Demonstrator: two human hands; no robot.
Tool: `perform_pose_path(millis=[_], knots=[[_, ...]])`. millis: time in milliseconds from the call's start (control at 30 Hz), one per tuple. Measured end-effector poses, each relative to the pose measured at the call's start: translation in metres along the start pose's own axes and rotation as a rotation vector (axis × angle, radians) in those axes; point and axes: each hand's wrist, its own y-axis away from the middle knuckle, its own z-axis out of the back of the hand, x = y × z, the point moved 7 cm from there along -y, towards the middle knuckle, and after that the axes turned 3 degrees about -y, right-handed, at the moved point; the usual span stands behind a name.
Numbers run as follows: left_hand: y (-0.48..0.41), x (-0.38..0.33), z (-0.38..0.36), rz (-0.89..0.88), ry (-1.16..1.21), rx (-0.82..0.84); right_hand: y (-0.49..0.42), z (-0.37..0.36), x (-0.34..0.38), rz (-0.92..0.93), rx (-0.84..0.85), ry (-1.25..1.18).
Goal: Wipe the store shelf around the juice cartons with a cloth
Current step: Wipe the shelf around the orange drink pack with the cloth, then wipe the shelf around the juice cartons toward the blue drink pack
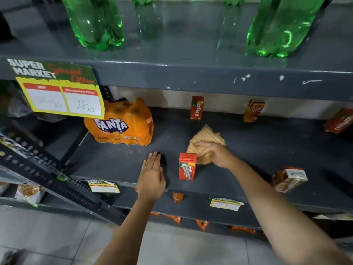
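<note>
A tan waffle-weave cloth (pixel 207 137) lies on the dark grey shelf (pixel 248 150), and my right hand (pixel 214 153) presses down on its near end, fingers closed over it. A red juice carton (pixel 187 166) stands upright just left of that hand, near the shelf's front edge. My left hand (pixel 151 173) hovers flat and open over the front edge, left of the carton, holding nothing. Two more cartons stand at the back: a red one (pixel 196 107) and an orange one (pixel 254 110). Another carton (pixel 290 178) lies tilted at the front right.
An orange Fanta multipack (pixel 122 124) sits at the shelf's left. A red carton (pixel 340 120) lies at the far right. Green bottles (pixel 95 22) stand on the shelf above. A yellow price sign (pixel 61 92) hangs from that shelf's edge. A perforated metal rail (pixel 47 173) slants at left.
</note>
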Motion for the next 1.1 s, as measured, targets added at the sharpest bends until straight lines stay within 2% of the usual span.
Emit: perform_pose_path(millis=[133, 233, 433, 500, 567, 600, 667, 867, 1033, 1100], knots=[[0.001, -0.003, -0.006, -0.021, -0.139, -0.012, 0.056, 0.005, -0.042, -0.174, -0.159, -0.046], [-0.001, -0.003, -0.008, -0.044, -0.175, 0.003, 0.055, 0.034, -0.03, -0.224, -0.129, -0.015], [0.002, -0.005, -0.007, -0.056, -0.169, 0.022, -0.043, 0.146, -0.001, -0.237, -0.562, 0.163], [0.001, -0.005, -0.006, -0.055, -0.175, 0.024, -0.073, 0.141, -0.014, -0.313, -0.489, 0.226], [0.001, -0.004, -0.007, -0.048, -0.187, 0.034, -0.081, 0.112, -0.021, -0.411, -0.293, 0.361], [0.001, -0.004, -0.007, -0.046, -0.195, 0.037, -0.077, 0.099, -0.022, -0.385, -0.28, 0.482], [0.001, -0.004, -0.007, -0.044, -0.202, 0.042, -0.064, 0.074, -0.025, -0.394, -0.314, 0.545], [0.0, -0.003, -0.007, -0.054, -0.194, 0.032, 0.031, 0.016, -0.002, -0.49, -0.245, 0.508], [0.001, -0.004, -0.009, -0.057, -0.208, 0.039, 0.136, -0.03, 0.048, -0.462, 0.024, 0.526], [0.001, -0.004, -0.009, -0.063, -0.219, 0.043, 0.166, -0.033, 0.065, -0.416, 0.063, 0.515]])
